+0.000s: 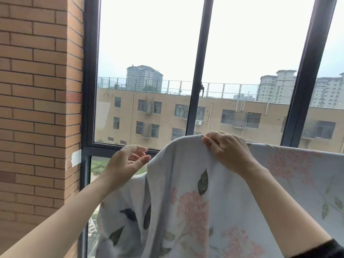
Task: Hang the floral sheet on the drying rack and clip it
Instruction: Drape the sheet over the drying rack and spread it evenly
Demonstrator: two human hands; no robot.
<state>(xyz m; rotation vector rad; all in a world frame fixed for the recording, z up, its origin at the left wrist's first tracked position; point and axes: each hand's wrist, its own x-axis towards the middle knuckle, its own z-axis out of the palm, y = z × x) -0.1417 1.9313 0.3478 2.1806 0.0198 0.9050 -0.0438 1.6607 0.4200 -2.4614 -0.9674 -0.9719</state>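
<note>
Hanging so far: to the right of your right hand [225,151], the floral sheet [195,211] lies draped along a level line and runs out of view. Judged from that, this stretch is already over the drying rack, though the rail itself is hidden under the cloth.
Right hand: thumb and fingers pinch the sheet's top edge and lift it into a peak above the draped line.
Left hand [126,161]: open, fingers loosely spread, holding nothing. It sits just beside the sheet's free left edge, and you cannot tell whether the thumb tip touches the cloth.
Hands together: apart, with the raised end of the sheet between them.
Below your hands: the cloth falls in loose folds, and the part under your left forearm hangs bunched, not spread flat.
Beyond your hands: a dark window frame [198,71], with a brick wall [37,108] to the left of your left hand.
Clips: none in view, neither in your hands nor on the sheet.
Left to do: by this evidence, the left end needs laying over the rail and smoothing, and all the clipping remains. The task looks roughly half done.
</note>
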